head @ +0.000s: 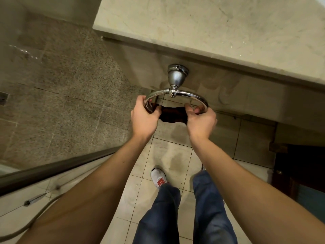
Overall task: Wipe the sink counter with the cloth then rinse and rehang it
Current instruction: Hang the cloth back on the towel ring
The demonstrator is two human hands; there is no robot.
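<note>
The room is a bathroom: a pale tiled floor (168, 155) below, a speckled stone wall (66, 81) to the left of the towel ring, and a dark glass-door rail (58, 166) lower left of it. Above the ring lies the marble table (211, 29) of the sink; its top shows faint streaks and I cannot tell if it is wet or dry. The chrome towel ring (175, 93) hangs from a mount on the front face of this table.

The step in hand seems to be the cloth at the ring, either taking it off or rehanging it; this one moment does not tell which. The dark cloth (173, 114) is stretched inside the lower part of the ring, between both hands. The left hand (144, 117) has its grip clenched on the left end of the cloth and touches the ring's left arc. The right hand (202, 122) pinches the right end, just beside the ring's right arc.

If it is rehanging, the next move calls for draping the cloth evenly over the ring's lower arc, then letting go of both ends together.
</note>
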